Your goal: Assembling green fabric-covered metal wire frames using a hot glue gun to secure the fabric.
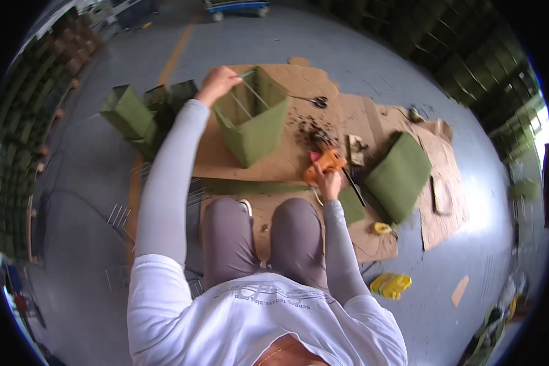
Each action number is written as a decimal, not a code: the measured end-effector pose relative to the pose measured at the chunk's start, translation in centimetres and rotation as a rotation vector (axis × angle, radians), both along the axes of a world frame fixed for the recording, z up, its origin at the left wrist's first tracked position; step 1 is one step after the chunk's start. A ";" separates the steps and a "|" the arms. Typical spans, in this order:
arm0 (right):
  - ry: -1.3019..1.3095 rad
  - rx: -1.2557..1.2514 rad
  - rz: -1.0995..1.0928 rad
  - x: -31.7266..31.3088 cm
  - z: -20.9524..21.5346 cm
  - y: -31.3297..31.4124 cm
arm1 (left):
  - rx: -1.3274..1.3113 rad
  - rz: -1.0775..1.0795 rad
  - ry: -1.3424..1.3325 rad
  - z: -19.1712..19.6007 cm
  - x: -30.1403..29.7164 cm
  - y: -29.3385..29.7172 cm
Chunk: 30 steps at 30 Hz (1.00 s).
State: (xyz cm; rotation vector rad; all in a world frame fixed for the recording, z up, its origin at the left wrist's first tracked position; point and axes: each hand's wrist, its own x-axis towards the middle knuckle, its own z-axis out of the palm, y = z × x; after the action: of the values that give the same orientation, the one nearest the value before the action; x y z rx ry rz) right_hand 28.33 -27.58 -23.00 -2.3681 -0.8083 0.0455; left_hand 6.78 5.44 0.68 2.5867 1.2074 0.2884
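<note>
A green open-topped box (256, 137) with thin metal rods across its inside stands tilted on the cardboard. My left hand (216, 85) is closed on its far-left upper rim. My right hand (330, 184) is wrapped round the handle of an orange glue gun (328, 161), whose front end points away from me. A heap of dark brown scraps (314, 135) lies just beyond it. Black-handled scissors (318, 102) rest to the right of the box. Beside my right hand lies a thin black stick (352, 186).
A green padded piece (399, 177) lies at right on the cardboard (454, 189). Several green boxes (128, 113) stand at left, near wire frames (119, 215) on the floor. A yellow package (390, 285) lies at lower right. Green stacks line both sides.
</note>
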 end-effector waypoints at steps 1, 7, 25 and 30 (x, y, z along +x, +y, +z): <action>0.042 -0.064 -0.037 -0.5 0.2 1.1 | 0.065 -0.008 -0.044 -0.2 -0.9 0.0; 0.143 -0.184 -0.062 5.6 -0.5 1.4 | 0.256 0.075 -0.280 1.2 3.4 -2.9; 1.176 1.374 0.644 -2.2 18.5 -3.2 | 0.245 -0.504 -0.318 -4.9 19.5 0.6; 1.269 1.289 0.591 -4.2 18.9 -6.2 | 0.211 -0.495 -0.308 -7.0 20.5 1.0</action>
State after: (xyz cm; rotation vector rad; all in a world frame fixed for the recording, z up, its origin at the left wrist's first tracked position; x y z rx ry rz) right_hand 24.08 -33.77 -4.13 -0.5520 -0.5159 0.8628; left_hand 27.31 6.40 -6.31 2.7730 0.4331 0.7013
